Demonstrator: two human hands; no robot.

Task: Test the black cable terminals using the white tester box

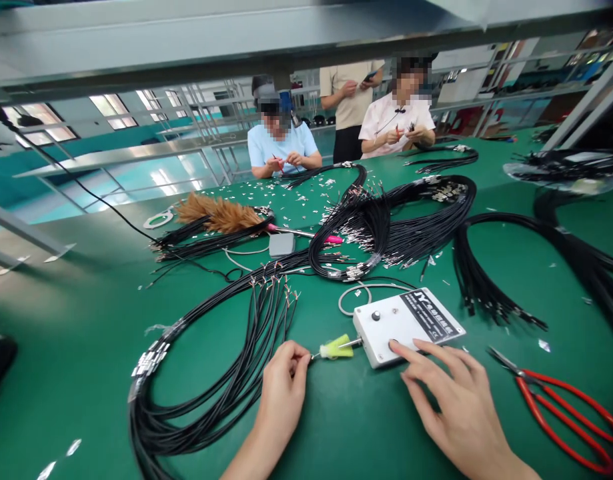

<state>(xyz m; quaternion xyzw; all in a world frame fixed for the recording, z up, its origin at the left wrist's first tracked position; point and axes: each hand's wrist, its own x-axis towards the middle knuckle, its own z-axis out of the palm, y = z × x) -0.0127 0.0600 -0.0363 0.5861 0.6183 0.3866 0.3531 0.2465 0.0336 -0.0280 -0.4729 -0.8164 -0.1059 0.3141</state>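
Observation:
My left hand (287, 373) pinches the end of a black cable, close to the yellow-green tip (337, 347) that sticks out of a white control box (386, 327). A thin wire runs from the fingers to this tip. My right hand (453, 400) has its fingers spread, with the index fingertip on a round button on top of the box. To the left lies a looped bundle of black cables (186, 320) with stripped ends and white labels. Red-handled scissors (551, 393) rest right of my right hand.
More black cable bundles (421, 227) cover the green table (76, 373) further back, among scattered white scraps. A brown feathery duster (219, 213) and a grey block (281, 245) lie left of them. Across the table, several people work; a metal shelf (236, 40) hangs overhead.

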